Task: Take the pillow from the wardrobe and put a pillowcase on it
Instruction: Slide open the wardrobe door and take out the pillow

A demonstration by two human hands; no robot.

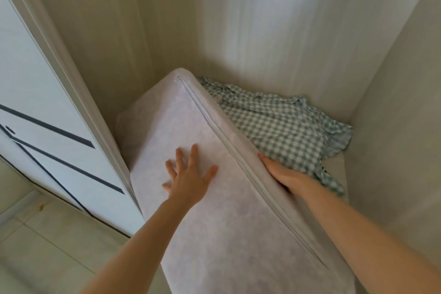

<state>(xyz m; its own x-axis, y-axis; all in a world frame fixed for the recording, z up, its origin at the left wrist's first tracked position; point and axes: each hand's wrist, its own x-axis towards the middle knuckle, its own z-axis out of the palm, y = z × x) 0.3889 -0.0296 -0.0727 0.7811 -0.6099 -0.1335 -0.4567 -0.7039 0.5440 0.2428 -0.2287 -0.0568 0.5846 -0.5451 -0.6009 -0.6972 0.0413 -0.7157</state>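
Observation:
A thick white pillow (181, 126) with a zip along its edge lies tilted, half out of the wardrobe (262, 31), its far corner inside. My left hand (188, 176) rests flat on its top face with fingers spread. My right hand (284, 174) grips the pillow's right side, fingers tucked under the edge. A green-and-white checked pillowcase (281, 124) with a frilled border lies crumpled on the wardrobe shelf, partly under and to the right of the pillow.
The wardrobe's pale side walls close in on left and right, with its back panel behind. A white door (35, 102) with dark lines stands at the left. Pale floor tiles (47, 246) show at the lower left.

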